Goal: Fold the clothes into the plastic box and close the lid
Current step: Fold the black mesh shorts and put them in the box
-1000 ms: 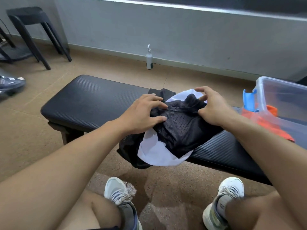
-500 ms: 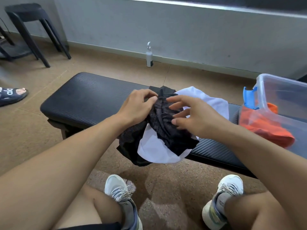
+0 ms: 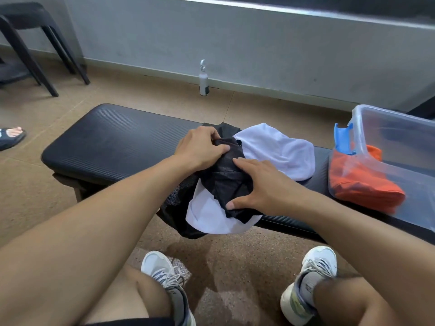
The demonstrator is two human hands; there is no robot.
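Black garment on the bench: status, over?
Left hand grips black mesh garment at its top; right hand pressed flat on it. Garment bunched over white cloth, not yet folded. Plastic box open, orange garment inside. Nothing blocking.

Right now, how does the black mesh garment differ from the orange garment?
The black mesh garment lies bunched on the bench, hanging over its near edge; the orange garment sits inside the clear plastic box.
The black one is handled: left hand grips it, right hand presses it. Nothing touches the orange one.
The black one lies on white cloth; the orange does not.
Both are fabric.
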